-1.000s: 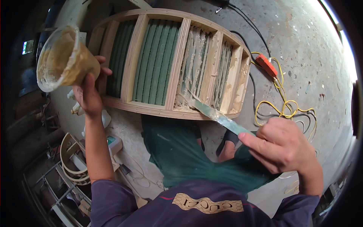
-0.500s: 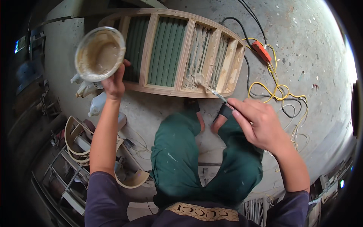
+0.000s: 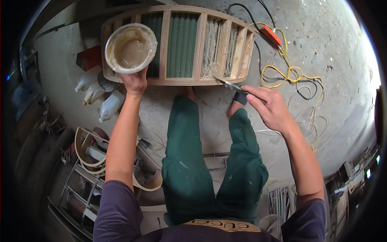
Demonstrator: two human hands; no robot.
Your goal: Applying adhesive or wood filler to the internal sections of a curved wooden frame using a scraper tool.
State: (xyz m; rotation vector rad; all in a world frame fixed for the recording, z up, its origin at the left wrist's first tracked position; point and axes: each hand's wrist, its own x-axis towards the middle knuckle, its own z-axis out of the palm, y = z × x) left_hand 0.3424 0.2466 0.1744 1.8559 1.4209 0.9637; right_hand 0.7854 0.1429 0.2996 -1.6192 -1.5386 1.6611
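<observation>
My left hand [image 3: 136, 83] grips a tub [image 3: 154, 47] tilted toward me, with thick beige paste inside and smeared round its rim. A brush [image 3: 233, 86] is held by its handle in my right hand [image 3: 271, 107], its bristle end at the near edge of a curved wooden frame [image 3: 163, 44]. Wooden ribs split the frame into compartments. Green ridged slats [image 3: 183, 44] back the middle ones, bare of paste. Smeared paste [image 3: 210, 66] coats the slats in a right-hand compartment, close to the brush. The tub hides part of the frame's left end.
White plastic jugs [image 3: 111, 105] stand left of the frame. An orange power strip [image 3: 271, 35] with yellow cord [image 3: 290, 76] lies on the concrete floor at right. Curved wooden pieces [image 3: 80, 149] and a metal rack are at lower left. My legs are close below the frame.
The tub in my left hand has moved right relative to the frame. The brush stays near the same compartment's near edge. My view has shifted, and my legs look straighter.
</observation>
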